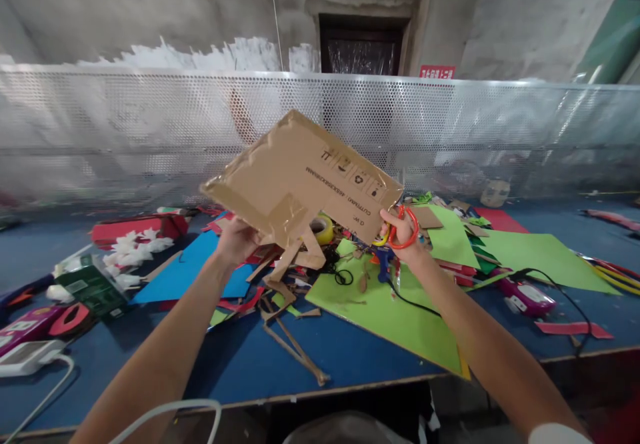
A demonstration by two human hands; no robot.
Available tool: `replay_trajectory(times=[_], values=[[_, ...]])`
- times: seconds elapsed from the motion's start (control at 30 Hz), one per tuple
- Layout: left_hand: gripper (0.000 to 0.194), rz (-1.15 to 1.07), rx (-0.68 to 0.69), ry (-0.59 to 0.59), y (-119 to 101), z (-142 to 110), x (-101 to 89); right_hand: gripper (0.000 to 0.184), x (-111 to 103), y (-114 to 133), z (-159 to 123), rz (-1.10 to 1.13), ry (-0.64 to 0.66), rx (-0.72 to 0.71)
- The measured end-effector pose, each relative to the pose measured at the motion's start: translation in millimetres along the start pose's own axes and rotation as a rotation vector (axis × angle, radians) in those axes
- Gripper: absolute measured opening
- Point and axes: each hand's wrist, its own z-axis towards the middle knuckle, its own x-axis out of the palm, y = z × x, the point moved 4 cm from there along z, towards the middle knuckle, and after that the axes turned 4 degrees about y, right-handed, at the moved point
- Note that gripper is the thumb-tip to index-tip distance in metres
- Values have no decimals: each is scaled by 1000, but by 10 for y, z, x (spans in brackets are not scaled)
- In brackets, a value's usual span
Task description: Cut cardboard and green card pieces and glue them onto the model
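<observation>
A piece of brown cardboard (285, 171) with printed marks and clear tape is tilted up above the table. My left hand (237, 239) is closed on its lower left edge, the fingers partly hidden behind it. My right hand (400, 234) grips its lower right corner. The same hand carries scissors with orange-red handle loops (415, 229); their blades cannot be made out. From the cardboard's lower edge hangs a bent brown strip (311, 251). Behind that edge a yellow tape roll (326, 229) shows in part.
Lime-green sheets (380, 317) and a blue sheet (185, 271) lie on the blue table (240, 371) among cardboard scraps. White flowers (133, 251) and a green box (93, 285) are at left. A purple device (525, 295) is at right. A perforated metal screen (175, 131) stands behind.
</observation>
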Motion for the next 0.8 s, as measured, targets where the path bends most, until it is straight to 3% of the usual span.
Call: replay_trajectory(times=[0.13,0.27,0.43,0.57,0.67,0.8], values=[[40,106,-150,419,354,-267,611,44,186,-147,-91,60,-102,-77],[55,129,-168,569,619,-549,1011,44,313,-237,-169,49,-120,-145],[50,37,-130,269,827,-605,1092,43,408,-359,-215,-23,-60,-135],[56,103,-129,270,897,-613,1122,41,472,-404,-244,-140,16,-148],[58,172,-35,243,823,-575,1101,44,511,-371,-241,-138,77,-159],[54,215,131,110,595,-437,950,51,491,-245,-211,-194,202,-85]])
